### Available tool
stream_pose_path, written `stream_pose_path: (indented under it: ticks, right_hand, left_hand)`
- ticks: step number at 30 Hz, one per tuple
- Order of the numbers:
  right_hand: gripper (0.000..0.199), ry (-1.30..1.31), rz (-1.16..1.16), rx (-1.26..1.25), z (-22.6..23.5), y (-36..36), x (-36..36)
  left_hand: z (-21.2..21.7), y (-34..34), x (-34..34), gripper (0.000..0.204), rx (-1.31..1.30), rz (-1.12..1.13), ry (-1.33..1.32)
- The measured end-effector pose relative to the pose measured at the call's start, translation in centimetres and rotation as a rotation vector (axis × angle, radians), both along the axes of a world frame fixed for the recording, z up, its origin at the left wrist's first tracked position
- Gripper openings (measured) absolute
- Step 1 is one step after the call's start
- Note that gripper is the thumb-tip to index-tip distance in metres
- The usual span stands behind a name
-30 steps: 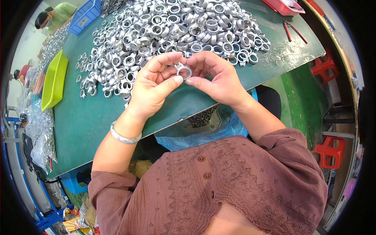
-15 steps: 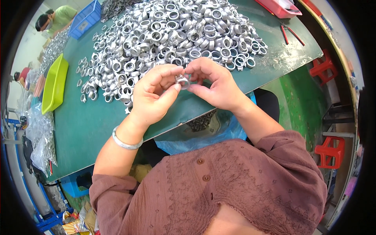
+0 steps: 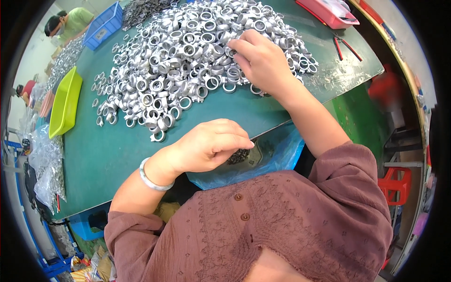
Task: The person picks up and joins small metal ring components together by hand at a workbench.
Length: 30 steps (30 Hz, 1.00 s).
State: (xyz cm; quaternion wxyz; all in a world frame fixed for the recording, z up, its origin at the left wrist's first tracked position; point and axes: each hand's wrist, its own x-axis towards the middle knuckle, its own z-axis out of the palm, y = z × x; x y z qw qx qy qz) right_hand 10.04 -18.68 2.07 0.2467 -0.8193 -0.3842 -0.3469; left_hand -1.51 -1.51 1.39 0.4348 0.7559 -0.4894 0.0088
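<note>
A large heap of silver metal rings with small lugs [image 3: 164,61] covers the middle of the table. Over its right part reaches my right hand [image 3: 265,61], thumb and fingertips bent together against the rings; whether a ring is between them is hidden. My left hand [image 3: 211,145] hovers at the table's front edge, palm down, its fingers and thumb pressed together. What they hold, if anything, does not show. Beneath it is a container lined with blue plastic [image 3: 277,160], with small dark pieces [image 3: 237,156] inside.
On the green table [image 3: 94,164] stand a yellow-green tray [image 3: 66,103], a blue basket [image 3: 102,26] and a pink tray [image 3: 333,16]. Red-handled pliers [image 3: 346,47] lie at the right. A red stool [image 3: 395,185] is beside me; a person in green [image 3: 75,23] works at far left.
My hands were together around one metal ring and are now apart. The right went forward onto the heap, the left came down to the table's front edge. That ring is no longer visible between them.
</note>
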Motion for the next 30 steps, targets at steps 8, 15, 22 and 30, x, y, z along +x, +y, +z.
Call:
stream_pose_path:
  ticks: [8, 15, 22, 30]
  right_hand:
    - [0.019, -0.071, -0.134, -0.162, -0.4, 0.4, 1.4]
    - [0.013, -0.056, -0.101, -0.116, -0.5, 0.6, 1.8]
    - [0.012, 0.199, 0.079, 0.142, 0.9, -0.1, 0.8]
    - [0.012, 1.094, 0.511, 0.543, -0.1, 1.1, -4.4]
  left_hand:
    - [-0.2, 0.1, 0.1, 0.028, 0.017, -0.075, -0.003]
    - [-0.4, 0.0, 0.1, 0.029, 0.055, -0.104, -0.064]
    - [0.0, 0.3, 0.1, 0.027, -0.010, 0.179, -0.122]
    - [-1.0, 0.5, 0.9, 0.038, -0.468, 0.708, 0.195]
